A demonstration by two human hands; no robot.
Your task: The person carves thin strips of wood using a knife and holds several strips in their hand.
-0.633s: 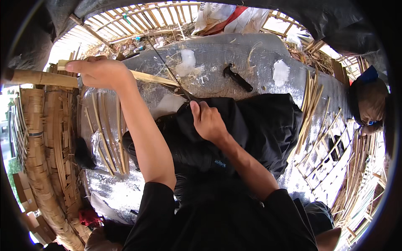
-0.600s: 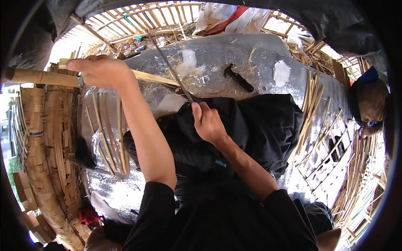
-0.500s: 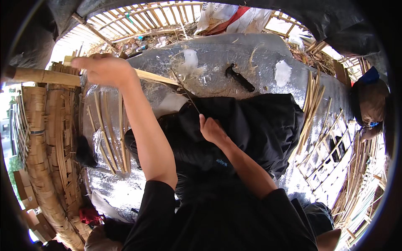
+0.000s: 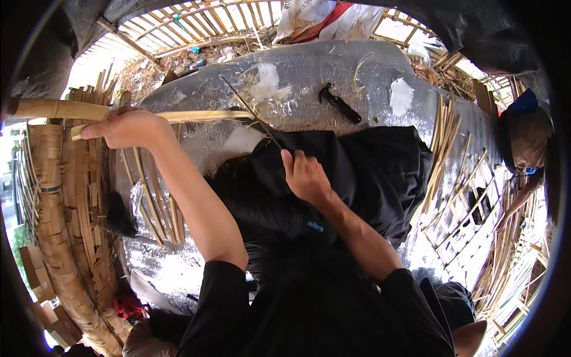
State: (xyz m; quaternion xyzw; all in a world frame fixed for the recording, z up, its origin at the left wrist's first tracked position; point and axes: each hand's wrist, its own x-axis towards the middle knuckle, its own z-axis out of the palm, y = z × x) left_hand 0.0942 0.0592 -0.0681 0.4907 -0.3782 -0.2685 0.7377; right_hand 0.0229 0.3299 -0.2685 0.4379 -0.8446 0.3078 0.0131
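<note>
My left hand, closed, grips a pale bamboo strip at the left, with the strip's near end poking out past my thumb. The strip runs right across to the blade of a long, thin knife. That knife slants up and left from my right hand, whose fingers are wrapped round its handle, hidden in the grip. Blade and strip cross just above my black-clothed lap. Beyond them a black claw hammer lies on the grey sheet.
Thin bamboo strips lie left of my legs, more strips to the right beside a woven bamboo lattice. A bamboo pole and bamboo wall stand at the left. A dark bundle is at the far right.
My left hand has moved left and down, and the strip now lies nearly level. The knife has tilted, its tip further up and left; my right hand has shifted slightly.
</note>
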